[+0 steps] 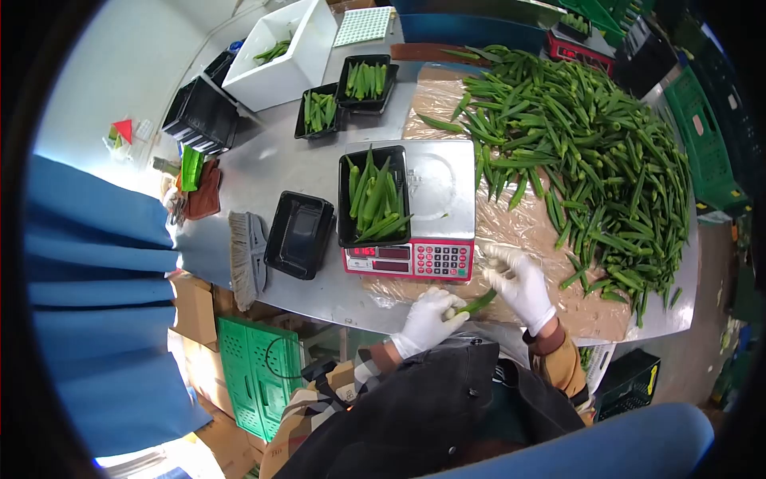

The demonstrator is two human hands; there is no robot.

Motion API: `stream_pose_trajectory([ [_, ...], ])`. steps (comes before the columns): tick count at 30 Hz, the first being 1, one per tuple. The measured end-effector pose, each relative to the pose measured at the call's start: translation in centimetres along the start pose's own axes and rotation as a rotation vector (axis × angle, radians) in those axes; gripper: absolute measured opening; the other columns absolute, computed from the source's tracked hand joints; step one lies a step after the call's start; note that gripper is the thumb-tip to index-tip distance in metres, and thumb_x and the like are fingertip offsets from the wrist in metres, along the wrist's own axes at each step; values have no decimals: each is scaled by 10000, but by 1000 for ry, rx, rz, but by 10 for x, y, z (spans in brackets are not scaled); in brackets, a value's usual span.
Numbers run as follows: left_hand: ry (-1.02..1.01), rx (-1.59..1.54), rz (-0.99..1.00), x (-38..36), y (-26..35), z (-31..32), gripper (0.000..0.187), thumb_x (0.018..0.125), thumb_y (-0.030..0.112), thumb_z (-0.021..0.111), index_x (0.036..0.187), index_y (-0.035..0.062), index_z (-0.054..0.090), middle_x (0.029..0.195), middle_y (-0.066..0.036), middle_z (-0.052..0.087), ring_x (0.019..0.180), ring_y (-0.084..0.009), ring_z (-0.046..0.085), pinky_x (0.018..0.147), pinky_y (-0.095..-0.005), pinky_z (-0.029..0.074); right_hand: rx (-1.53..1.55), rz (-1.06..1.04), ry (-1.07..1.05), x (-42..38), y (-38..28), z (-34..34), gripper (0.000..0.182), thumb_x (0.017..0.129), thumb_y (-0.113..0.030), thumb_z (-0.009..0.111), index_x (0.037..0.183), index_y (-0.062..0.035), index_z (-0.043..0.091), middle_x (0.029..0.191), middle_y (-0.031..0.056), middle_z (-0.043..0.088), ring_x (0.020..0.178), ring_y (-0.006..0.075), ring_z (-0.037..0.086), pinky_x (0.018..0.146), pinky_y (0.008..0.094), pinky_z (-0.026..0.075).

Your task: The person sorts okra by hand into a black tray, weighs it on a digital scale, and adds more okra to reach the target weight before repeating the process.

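Both of my hands wear white gloves and are near the table's front edge, below the scale. My left hand (432,321) is closed on one end of a green okra pod (479,302). Just right of the pod's other end is my right hand (519,287), its fingers curled and partly apart, with nothing visible between them. On the scale (441,191) sits a black tray (343,203) holding several okra pods (373,197). The scale's red display is lit. Left of the scale lies an empty black tray (299,235).
A large okra pile (590,160) covers the right side on plastic film. Two filled black trays (317,113) (366,82) and a white foam box (283,60) stand at the back left. A brush (246,259) lies at the left edge; green crates (706,136) stand right.
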State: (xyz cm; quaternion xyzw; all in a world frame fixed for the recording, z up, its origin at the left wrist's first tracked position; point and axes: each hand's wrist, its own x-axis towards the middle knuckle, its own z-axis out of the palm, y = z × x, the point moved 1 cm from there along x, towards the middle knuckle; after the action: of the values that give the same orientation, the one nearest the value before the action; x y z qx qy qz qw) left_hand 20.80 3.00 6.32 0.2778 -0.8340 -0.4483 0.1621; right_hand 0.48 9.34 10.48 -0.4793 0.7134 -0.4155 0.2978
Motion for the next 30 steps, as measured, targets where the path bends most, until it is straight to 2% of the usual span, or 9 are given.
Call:
stream_pose_trajectory([
  [1, 9, -10, 35, 5, 4, 1, 150, 792, 182, 761, 895, 99, 690, 759, -51, 578, 787, -261, 559, 729, -394, 453, -167, -189, 12, -9, 11, 1, 357, 917, -150, 675, 1257, -49, 641, 871, 83, 700, 770, 98, 627, 704, 268, 516],
  [9, 68, -70, 194, 23, 7, 3, 45, 843, 117, 707, 870, 85, 691, 792, -68, 617, 775, -264, 587, 705, -372, 466, 366, 484, -251, -98, 53, -15, 204, 903, -126, 680, 1041, 17, 725, 944, 62, 720, 830, 114, 627, 739, 264, 500],
  [13, 412, -8, 156, 30, -11, -49, 50, 811, 71, 732, 801, 71, 682, 764, -75, 638, 712, -252, 617, 663, -361, 484, 183, 650, 15, -178, 121, -73, 159, 890, -99, 669, 981, 12, 738, 823, 38, 703, 765, 94, 605, 711, 255, 490],
  [14, 489, -18, -12, 28, -21, -66, 60, 816, 55, 743, 814, 62, 683, 778, -78, 651, 697, -225, 612, 632, -331, 482, 113, 703, -21, -212, 152, -94, 165, 872, -109, 688, 969, 14, 740, 825, 55, 713, 767, 133, 631, 724, 280, 503],
  [18, 750, 361, 9, 38, -46, -142, 137, 823, 47, 730, 954, 44, 690, 836, -78, 642, 771, -233, 590, 714, -336, 483, -405, 867, -57, -309, 197, -136, 295, 817, -138, 744, 1059, 28, 715, 976, 134, 736, 880, 258, 690, 801, 353, 528],
  [22, 546, 616, -72, 50, -83, -143, 286, 738, 205, 798, 976, 77, 706, 1012, -90, 610, 1039, -329, 513, 895, -452, 433, -283, 729, 208, -313, 253, -123, 529, 807, -141, 749, 1280, 34, 591, 1226, 180, 661, 1101, 287, 645, 912, 367, 506],
  [23, 539, 611, -52, 52, -89, -138, 234, 746, 230, 800, 908, 89, 707, 994, -81, 605, 1029, -321, 511, 880, -445, 434, -340, 760, 215, -264, 196, -107, 508, 806, -134, 746, 1265, 32, 603, 1181, 196, 675, 1075, 313, 651, 915, 377, 505],
  [26, 587, 649, -89, 59, -82, -132, 220, 754, 262, 809, 788, 88, 679, 966, -81, 584, 1004, -314, 506, 871, -439, 427, -323, 500, 259, -228, 209, -61, 482, 798, -136, 748, 1232, 32, 623, 1084, 207, 691, 986, 325, 663, 881, 378, 513],
  [30, 709, 472, -117, 62, -80, -134, 253, 761, 217, 809, 867, 66, 635, 964, -111, 557, 998, -329, 504, 888, -437, 425, -429, 393, 291, -184, 191, -19, 440, 768, -130, 764, 1163, 31, 657, 1041, 201, 681, 934, 325, 659, 862, 392, 510],
])
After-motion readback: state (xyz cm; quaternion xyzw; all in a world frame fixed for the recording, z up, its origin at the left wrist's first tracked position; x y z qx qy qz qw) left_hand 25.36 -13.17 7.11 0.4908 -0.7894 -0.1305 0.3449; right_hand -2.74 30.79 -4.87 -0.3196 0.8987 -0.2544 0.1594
